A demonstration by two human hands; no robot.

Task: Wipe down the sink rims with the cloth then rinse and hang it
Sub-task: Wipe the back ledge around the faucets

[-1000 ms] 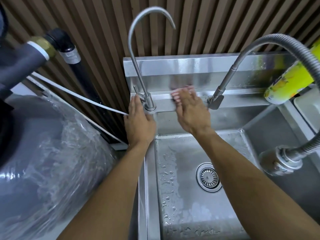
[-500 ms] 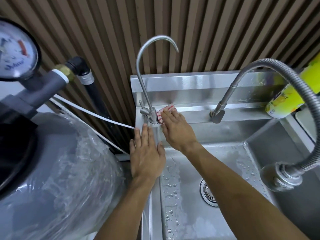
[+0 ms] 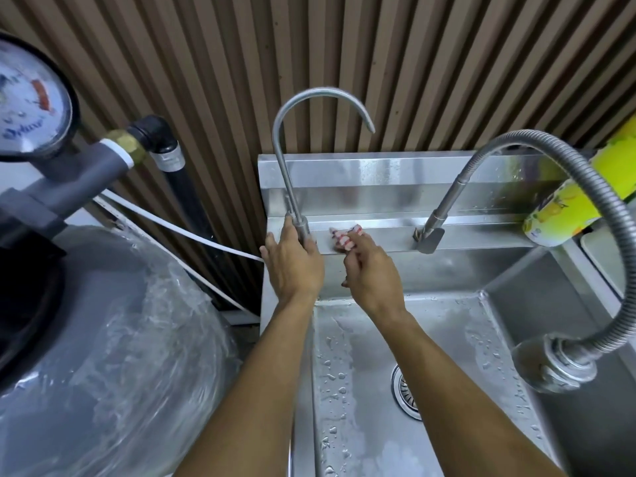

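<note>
Now right hand (image 3: 373, 275) on cloth (image 3: 344, 238)

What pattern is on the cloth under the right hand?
Red and white stripes on the cloth, seen in the head view beside the right hand.

Left of the basin — a plastic-wrapped grey tank (image 3: 103, 356), pressure gauge (image 3: 29, 98); right, a yellow-green bottle (image 3: 564, 211).
</note>
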